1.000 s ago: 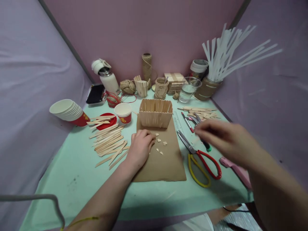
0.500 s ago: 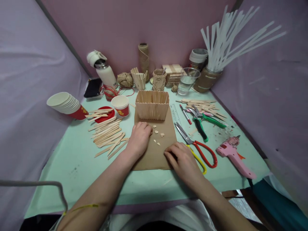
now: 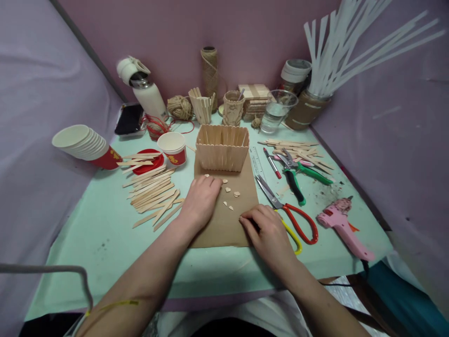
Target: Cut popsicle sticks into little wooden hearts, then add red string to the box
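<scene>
My left hand (image 3: 200, 200) rests on the left part of a brown cardboard sheet (image 3: 224, 231), its fingers curled and pressed together. What lies under them, if anything, is hidden. Several small pale wooden chips (image 3: 237, 194) are scattered between my hands, one of them heart-like in shape. At the sheet's right edge my right hand (image 3: 268, 234) is closed in a pinch; a tiny pale bit shows at its fingertips, too small to name. A box made of craft sticks (image 3: 222, 157) stands on the far end of the sheet. Scissors (image 3: 286, 206) lie just beyond my right hand.
Loose craft sticks (image 3: 154, 192) and paper cups (image 3: 173, 152) are on the left. Pruning shears (image 3: 294, 180), a marker (image 3: 271, 163) and a pink glue gun (image 3: 345, 229) lie right. A water cup (image 3: 275, 117), twine spool (image 3: 209, 72) and white bottle (image 3: 150, 98) stand behind.
The view has shifted a little. A small chip now shows just beyond my left hand's knuckles. Both hands stay almost where they were.
</scene>
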Available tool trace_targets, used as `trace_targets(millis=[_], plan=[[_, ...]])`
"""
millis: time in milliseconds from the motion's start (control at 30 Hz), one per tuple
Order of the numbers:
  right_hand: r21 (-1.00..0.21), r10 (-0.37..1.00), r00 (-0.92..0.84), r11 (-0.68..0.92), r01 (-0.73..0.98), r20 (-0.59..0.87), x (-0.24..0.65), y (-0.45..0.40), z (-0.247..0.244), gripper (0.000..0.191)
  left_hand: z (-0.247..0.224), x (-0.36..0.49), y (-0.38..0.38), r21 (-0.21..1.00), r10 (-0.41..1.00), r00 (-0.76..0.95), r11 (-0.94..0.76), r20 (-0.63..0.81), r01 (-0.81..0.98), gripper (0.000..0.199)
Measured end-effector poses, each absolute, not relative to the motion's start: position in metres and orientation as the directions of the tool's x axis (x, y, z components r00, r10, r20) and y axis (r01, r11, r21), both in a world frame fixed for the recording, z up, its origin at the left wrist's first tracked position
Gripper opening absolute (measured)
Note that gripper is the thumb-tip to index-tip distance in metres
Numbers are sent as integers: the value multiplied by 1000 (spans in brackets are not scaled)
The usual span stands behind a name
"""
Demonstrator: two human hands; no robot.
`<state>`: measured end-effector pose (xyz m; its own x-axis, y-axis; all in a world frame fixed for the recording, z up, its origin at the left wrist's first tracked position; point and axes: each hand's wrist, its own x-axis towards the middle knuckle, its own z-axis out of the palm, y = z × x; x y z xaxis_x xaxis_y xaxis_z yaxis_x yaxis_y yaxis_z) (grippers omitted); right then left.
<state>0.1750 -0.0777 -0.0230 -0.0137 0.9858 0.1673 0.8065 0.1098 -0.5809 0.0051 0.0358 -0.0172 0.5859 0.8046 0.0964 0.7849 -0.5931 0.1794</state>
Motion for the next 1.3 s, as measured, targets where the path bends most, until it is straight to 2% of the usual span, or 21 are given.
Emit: trace_targets(millis=[100,200,300,367,433,533,700,900,1033,1100,1167,1200,1267,1300], plan=[[-589,985,0,104,802,173,175,-78,-24,16,-17,4,36,273,835,535,-548,129,790,18],[-617,986,13,92,781,164,177,-78,-23,10,-12,5,32,547,902,387,-426,192,721,16],[-645,981,36,97,758,190,179,-77,-18,9,-8,10,23,877,966,243,-191,89,441,13],[-661,972,49,120,741,231,178,-74,-14,10,-6,14,15,983,970,239,5,-50,186,13],[-681,961,53,152,716,270,174,-69,-9,11,-6,19,8,984,950,264,175,-165,-15,12],[-715,952,34,204,669,304,163,-61,-2,11,-6,23,-1,929,920,295,321,-259,-184,14],[-808,943,76,236,539,325,149,-51,1,20,-2,23,-7,883,915,299,361,-272,-300,18],[-809,901,115,314,497,419,146,-50,-3,18,-2,23,-7,825,893,293,435,-342,-362,22],[-798,881,140,329,504,451,145,-49,-6,19,-3,24,-6,847,893,303,424,-332,-321,19],[-794,868,160,336,507,470,149,-49,-6,20,-1,21,-5,909,919,273,348,-283,-229,14],[-801,842,222,337,496,492,156,-50,-4,19,2,14,-3,994,985,146,100,-94,-36,8],[-810,825,266,336,481,499,161,-50,-3,19,5,10,-2,991,995,60,-80,74,103,6],[-847,809,337,330,416,481,171,-52,1,18,9,2,0,853,910,-58,-362,411,376,2],[-873,824,343,325,365,450,176,-53,2,18,11,-1,0,792,865,-60,-425,498,439,4]])
